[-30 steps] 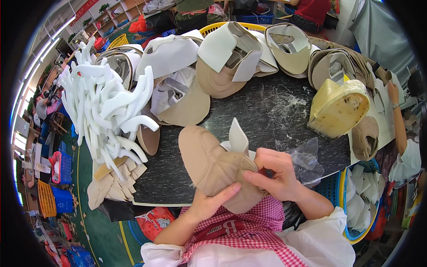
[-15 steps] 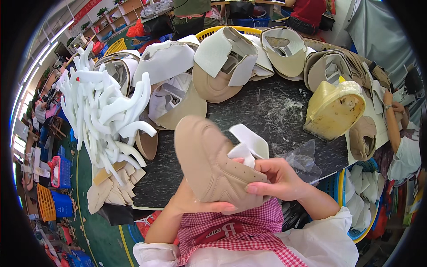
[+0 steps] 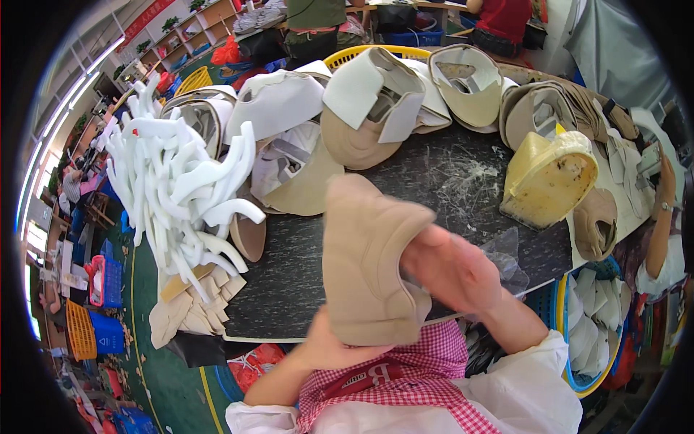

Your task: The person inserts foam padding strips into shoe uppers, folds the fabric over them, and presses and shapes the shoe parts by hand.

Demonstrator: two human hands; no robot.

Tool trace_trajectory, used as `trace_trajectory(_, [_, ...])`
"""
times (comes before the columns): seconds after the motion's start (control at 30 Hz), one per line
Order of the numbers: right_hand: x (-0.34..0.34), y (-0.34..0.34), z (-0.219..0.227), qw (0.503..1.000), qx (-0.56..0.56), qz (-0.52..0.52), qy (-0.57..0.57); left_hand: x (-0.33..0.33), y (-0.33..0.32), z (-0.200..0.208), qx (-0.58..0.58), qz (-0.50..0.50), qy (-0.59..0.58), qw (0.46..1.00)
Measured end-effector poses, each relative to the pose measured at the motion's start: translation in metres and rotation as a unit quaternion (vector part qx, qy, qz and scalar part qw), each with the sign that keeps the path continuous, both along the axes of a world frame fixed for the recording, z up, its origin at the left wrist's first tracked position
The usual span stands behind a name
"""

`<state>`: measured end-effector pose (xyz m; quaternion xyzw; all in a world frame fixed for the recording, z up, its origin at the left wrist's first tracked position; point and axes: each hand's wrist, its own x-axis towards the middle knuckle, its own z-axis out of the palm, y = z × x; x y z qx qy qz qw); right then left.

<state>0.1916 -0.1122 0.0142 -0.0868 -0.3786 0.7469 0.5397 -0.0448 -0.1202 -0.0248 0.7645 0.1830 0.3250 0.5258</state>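
Observation:
A beige stitched shoe upper [image 3: 365,267] stands tilted in front of me, above the near edge of the work table. My left hand [image 3: 340,347] grips it from below at its lower left end. My right hand [image 3: 459,271], blurred by motion, is at the upper's opening on the right side; its fingers look stretched out, and their tips are partly hidden by the upper's edge. No white piece shows at the opening in this view.
The dark table [image 3: 289,289] carries a row of beige and white uppers [image 3: 365,116] along its far side. White foam strips [image 3: 181,181] heap at the left, beside beige fabric pieces [image 3: 195,304]. A yellowish glue container [image 3: 549,177] stands right; clear plastic film [image 3: 506,264] lies nearer.
The upper has turned more upright and shifted right. My right hand has let go of its edge and moved to the opening. The white piece seen there before is out of sight.

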Motion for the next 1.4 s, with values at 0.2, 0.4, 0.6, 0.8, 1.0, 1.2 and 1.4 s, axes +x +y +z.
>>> trace_trajectory(0.2, [-0.003,-0.007,0.002,0.856,0.296,0.151,-0.396,-0.026,0.033,-0.007,-0.244,-0.027,-0.285,0.926])
trace_trajectory(0.4, [-0.019,-0.017,0.000,0.790,0.339,-0.163,-0.484,0.008,0.022,0.028,-0.249,0.129,-0.191,0.941])
trace_trajectory(0.6, [-0.044,-0.014,0.006,0.640,0.379,-0.398,-0.537,0.034,0.010,0.036,0.044,0.268,-0.103,0.957])
trace_trajectory(0.8, [-0.034,-0.005,-0.002,0.873,0.192,-0.274,-0.354,0.028,0.018,0.038,0.028,0.289,-0.118,0.950])
trace_trajectory(1.0, [-0.037,0.013,0.004,0.934,0.043,-0.263,-0.236,0.032,0.024,0.047,-0.132,0.258,-0.188,0.938])
trace_trajectory(1.2, [-0.042,0.036,-0.019,0.949,0.003,-0.186,-0.255,0.043,0.015,0.046,-0.283,0.200,-0.253,0.903])
trace_trajectory(1.4, [-0.012,0.031,-0.019,0.667,0.268,-0.526,-0.454,0.034,0.020,0.052,-0.342,0.255,-0.270,0.863])
